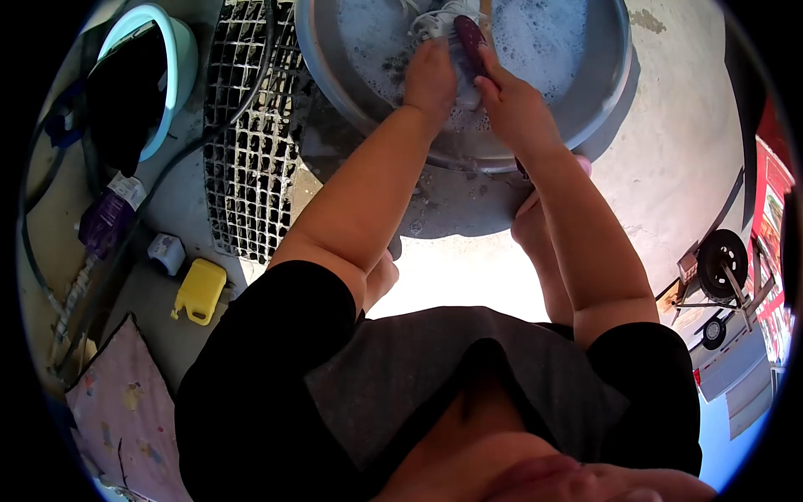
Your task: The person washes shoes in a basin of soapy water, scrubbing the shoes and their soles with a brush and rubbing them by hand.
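Note:
A wide metal basin (608, 84) of sudsy water (539, 38) stands before me. Over it, my right hand (517, 105) is closed around a dark red, oblong, brush-shaped object (471, 43), whose underside is hidden. My left hand (431, 82) is beside it, fingers curled at a wet white item with loose cords like laces (437, 23). Most of that item is out of sight under the suds and hands. A light brown strip (485, 12) shows just beyond the red object.
Left of the basin lies a grid-like drain grate (251, 142) crossed by a dark hose (219, 130). A pale blue bucket (177, 92) with dark cloth stands farther left. Near it are a purple package (107, 222), a yellow jug (201, 290) and a pinkish mat (125, 402). A wheel (722, 264) is at right.

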{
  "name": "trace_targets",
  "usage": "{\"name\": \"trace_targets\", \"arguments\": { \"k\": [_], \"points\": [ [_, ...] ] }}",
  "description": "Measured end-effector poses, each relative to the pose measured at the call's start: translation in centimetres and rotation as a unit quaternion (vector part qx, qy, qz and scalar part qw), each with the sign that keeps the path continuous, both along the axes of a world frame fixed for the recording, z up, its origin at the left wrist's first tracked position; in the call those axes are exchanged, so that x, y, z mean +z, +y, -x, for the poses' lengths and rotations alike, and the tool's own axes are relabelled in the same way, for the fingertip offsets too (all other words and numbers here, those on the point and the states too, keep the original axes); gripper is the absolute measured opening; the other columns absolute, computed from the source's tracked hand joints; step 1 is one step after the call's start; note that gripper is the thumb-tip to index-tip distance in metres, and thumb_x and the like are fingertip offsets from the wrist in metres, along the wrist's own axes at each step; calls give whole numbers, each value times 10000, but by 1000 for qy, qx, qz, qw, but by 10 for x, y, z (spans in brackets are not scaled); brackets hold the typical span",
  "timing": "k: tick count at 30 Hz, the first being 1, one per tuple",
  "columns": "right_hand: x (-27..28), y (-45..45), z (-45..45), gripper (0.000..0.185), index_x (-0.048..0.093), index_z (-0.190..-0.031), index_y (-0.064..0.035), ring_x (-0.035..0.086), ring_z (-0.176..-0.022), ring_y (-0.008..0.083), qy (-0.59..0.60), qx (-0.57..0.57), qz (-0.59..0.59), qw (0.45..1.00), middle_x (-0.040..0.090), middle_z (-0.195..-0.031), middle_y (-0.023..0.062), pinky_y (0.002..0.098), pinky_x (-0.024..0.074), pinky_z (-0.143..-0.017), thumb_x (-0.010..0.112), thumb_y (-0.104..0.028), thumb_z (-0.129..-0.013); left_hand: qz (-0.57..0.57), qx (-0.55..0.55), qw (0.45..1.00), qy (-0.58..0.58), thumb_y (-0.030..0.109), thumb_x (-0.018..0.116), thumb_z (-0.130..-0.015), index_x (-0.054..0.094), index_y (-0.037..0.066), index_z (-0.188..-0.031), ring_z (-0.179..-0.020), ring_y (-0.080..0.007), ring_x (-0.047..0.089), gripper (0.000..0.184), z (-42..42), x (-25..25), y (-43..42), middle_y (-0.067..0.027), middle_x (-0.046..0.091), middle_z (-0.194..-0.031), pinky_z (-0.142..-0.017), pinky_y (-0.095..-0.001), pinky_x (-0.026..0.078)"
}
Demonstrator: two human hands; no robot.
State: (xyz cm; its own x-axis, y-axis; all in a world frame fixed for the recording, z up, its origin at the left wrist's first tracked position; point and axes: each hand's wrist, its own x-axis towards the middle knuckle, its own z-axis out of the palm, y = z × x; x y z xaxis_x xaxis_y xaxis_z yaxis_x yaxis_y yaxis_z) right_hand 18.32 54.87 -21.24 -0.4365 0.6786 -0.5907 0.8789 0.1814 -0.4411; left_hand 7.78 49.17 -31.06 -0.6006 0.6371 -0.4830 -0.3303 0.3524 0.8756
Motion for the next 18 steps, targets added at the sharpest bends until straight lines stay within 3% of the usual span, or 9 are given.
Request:
{"name": "trace_targets", "arguments": {
  "k": [1,3,4,6,7,9,12,15,18],
  "points": [
    [-9,20,3,458,457,-1433,-248,649,-970,391,23,-33,-40,998,680,-1002,223,398,490,-863,501,-323,-984,11,-27,1000,-9,237,379,-966,582,4,-999,-848,-250,579,311,-1,13,0,-138,600,-925,-747,-369,468],
    [-15,64,5,489,432,-1459,-174,658,-907,149,40,-139,59,988,700,-993,125,295,503,-797,526,-278,-990,31,-83,996,-23,238,398,-966,577,12,-1021,-873,-246,579,294,9,45,5,-127,604,-952,-753,-377,473],
    [-20,69,9,523,372,-1474,-150,629,-952,424,150,-166,5,975,657,-1046,258,467,502,-824,464,-296,-980,2,-35,991,-129,245,418,-967,576,21,-1031,-890,-240,582,281,11,45,6,-118,606,-971,-757,-379,476],
    [-8,68,7,511,402,-1461,-141,624,-1004,353,244,-290,184,907,645,-1117,223,413,501,-853,481,-294,-980,-61,68,941,-326,258,458,-969,575,41,-1051,-922,-226,588,260,21,47,10,-100,609,-1008,-767,-382,483],
    [-2,64,9,505,410,-1460,-139,622,-1012,295,285,-335,250,863,645,-1133,189,376,501,-856,489,-285,-983,-92,67,929,-352,259,477,-968,575,42,-1069,-936,-219,590,258,26,57,10,-94,610,-1029,-778,-380,484],
    [-13,46,-4,494,400,-1481,-142,621,-962,91,379,-374,285,797,670,-1094,51,262,505,-811,509,-230,-1008,-155,53,897,-411,261,515,-966,576,46,-1104,-962,-205,595,263,23,81,10,-82,611,-1069,-801,-375,487],
    [-20,38,-9,504,392,-1487,-176,621,-838,104,362,-445,298,763,660,-1069,21,261,526,-714,523,-220,-1002,-122,-58,907,-399,242,565,-951,580,26,-1142,-979,-191,597,290,18,90,3,-68,613,-1103,-858,-345,477],
    [-30,44,-20,546,384,-1490,-161,637,-865,135,360,-412,301,781,678,-1028,52,283,526,-746,560,-232,-978,-55,-67,927,-365,240,583,-945,575,-2,-1157,-993,-192,594,322,20,101,-1,-76,616,-1118,-898,-341,460],
    [-72,53,-43,572,401,-1482,-150,632,-834,142,165,-203,-12,965,685,-976,84,295,515,-722,591,-251,-951,-123,23,907,-403,226,593,-941,579,-5,-1149,-996,-197,601,311,17,94,0,-83,622,-1114,-905,-341,460]
  ]
}}
